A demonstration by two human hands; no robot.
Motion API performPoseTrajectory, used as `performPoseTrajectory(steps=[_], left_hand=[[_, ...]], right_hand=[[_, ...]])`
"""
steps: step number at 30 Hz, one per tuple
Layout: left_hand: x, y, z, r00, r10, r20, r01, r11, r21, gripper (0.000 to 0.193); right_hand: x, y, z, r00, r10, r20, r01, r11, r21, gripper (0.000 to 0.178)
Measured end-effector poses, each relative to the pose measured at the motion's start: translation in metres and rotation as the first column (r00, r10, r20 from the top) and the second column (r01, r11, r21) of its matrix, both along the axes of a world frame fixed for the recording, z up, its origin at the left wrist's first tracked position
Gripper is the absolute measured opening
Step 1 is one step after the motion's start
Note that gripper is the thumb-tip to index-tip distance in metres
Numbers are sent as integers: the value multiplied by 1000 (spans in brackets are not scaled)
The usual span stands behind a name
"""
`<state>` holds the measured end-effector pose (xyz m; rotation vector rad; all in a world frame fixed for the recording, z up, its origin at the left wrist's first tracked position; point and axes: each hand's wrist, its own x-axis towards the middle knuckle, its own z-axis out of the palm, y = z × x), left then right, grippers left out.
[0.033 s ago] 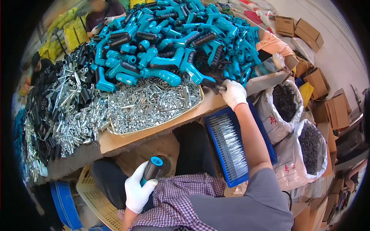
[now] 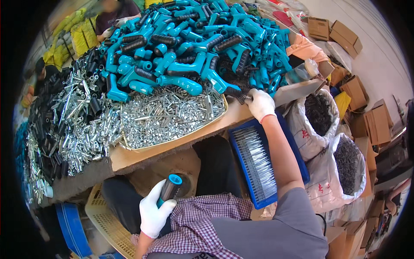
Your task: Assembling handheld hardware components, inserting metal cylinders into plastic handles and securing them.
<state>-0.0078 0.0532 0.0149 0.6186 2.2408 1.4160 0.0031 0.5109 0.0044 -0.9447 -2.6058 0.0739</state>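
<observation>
My left fingers [image 2: 157, 190] grip the teal-and-black plastic tube [image 2: 169, 192], best held steady; whether right fingers [image 2: 254, 95] pinch dark wiry bits [image 2: 243, 85], I can't tell.

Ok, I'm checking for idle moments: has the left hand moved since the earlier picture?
No: the left hand shows no clear shift either way against the table.

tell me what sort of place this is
Most likely a workshop or small factory where parts are worked by hand: there is a big heap of teal plastic parts, piles of small metal pieces, and open white sacks of small dark pieces.
</observation>
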Motion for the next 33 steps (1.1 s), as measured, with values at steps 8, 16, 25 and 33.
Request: performPoseTrajectory(steps=[8,16,25,33], left_hand=[[1,2,5,1000,24,16,-24,1000,6,58],[-4,-7,13,990,81,119,-75,996,-55,59],[-27,-14,27,911,-271,-311,222,957,-185,73],[-21,-29,6,913,-75,-401,85,996,8,78]], right_hand=[[-16,25,11,977,166,136,-104,920,-378,34],[1,-65,33,638,-99,-763,-493,709,-505,23],[26,-245,39,511,706,-490,-859,395,-326,11],[-2,-163,55,761,523,-383,-624,751,-216,36]])
